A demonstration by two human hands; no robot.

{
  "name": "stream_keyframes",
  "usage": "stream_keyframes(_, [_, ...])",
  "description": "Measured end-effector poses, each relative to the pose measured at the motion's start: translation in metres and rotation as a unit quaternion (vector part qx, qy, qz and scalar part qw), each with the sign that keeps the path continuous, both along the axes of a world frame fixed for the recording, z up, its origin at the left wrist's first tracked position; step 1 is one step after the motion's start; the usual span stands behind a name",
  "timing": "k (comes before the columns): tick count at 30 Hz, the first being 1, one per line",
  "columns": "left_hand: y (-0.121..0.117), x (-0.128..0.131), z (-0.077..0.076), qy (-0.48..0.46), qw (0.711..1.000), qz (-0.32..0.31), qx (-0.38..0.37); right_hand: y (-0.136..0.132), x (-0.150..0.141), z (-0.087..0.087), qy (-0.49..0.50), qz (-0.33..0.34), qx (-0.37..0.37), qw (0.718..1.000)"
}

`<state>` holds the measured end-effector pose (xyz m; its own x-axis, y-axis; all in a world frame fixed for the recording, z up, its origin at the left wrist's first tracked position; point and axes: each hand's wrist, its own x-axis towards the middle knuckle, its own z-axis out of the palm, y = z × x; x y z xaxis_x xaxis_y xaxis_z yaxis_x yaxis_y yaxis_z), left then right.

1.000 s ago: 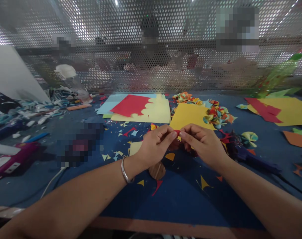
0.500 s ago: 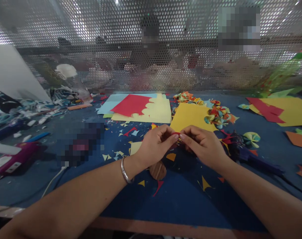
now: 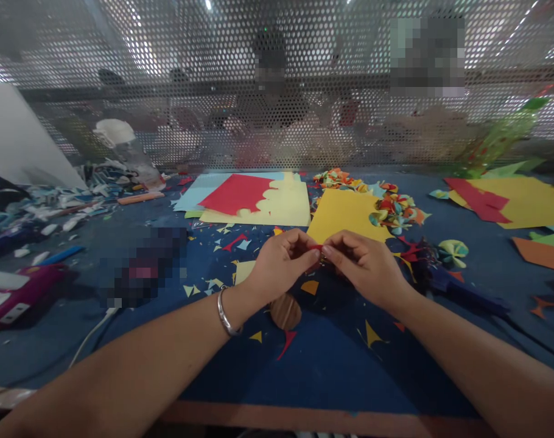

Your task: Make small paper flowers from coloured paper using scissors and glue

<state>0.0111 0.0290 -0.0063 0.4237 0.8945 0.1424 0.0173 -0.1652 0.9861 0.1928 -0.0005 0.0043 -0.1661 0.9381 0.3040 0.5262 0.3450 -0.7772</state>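
Note:
Between my fingertips is a small red piece [image 3: 317,247], mostly covered, so its shape and material are hard to make out. My left hand [image 3: 280,261] pinches its left side, thumb against forefinger. On the other side my right hand [image 3: 364,263] pinches it too, and the two thumbs almost touch. Just beyond the hands lies a yellow sheet [image 3: 345,214] with a scalloped right edge. Under my left wrist sits a round wooden disc [image 3: 286,312]. An orange-yellow scrap [image 3: 310,287] lies below my fingers.
Fabric-like multicoloured rosettes [image 3: 396,213] are heaped behind the yellow sheet. Red [image 3: 235,194] and pale yellow sheets [image 3: 288,210] overlap at the back. A dark blue corded tool [image 3: 469,292] lies right; a magenta tool [image 3: 25,295] lies left. A perforated metal screen [image 3: 190,115] stands behind.
The whole view has shifted slightly, so everything sits a little further left. Both hands keep pinching the red piece, with the fingers barely moved.

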Motion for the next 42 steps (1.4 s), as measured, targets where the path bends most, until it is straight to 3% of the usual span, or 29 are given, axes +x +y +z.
stream_keyframes(6, [0.004,0.000,-0.004,-0.003,1.000,0.008,0.016,0.000,-0.001,0.002,-0.013,-0.005,0.013,1.000])
stream_keyframes(11, [0.009,-0.001,0.000,-0.061,0.995,0.056,-0.060,0.002,0.003,0.002,-0.039,-0.025,0.033,0.998])
stream_keyframes(17, [0.013,-0.003,0.002,-0.105,0.982,0.076,-0.138,0.009,0.013,0.002,-0.198,-0.001,0.010,0.980])
stream_keyframes(27, [0.012,-0.002,0.004,-0.129,0.977,0.064,-0.156,0.009,0.014,0.000,-0.367,0.040,0.011,0.929])
stream_keyframes(35, [0.010,0.000,0.005,-0.179,0.964,0.034,-0.195,0.008,0.013,-0.001,-0.307,0.033,0.046,0.950])
stream_keyframes(42, [0.011,-0.001,0.004,-0.196,0.958,0.042,-0.204,0.002,0.008,0.000,-0.221,0.117,0.057,0.967])
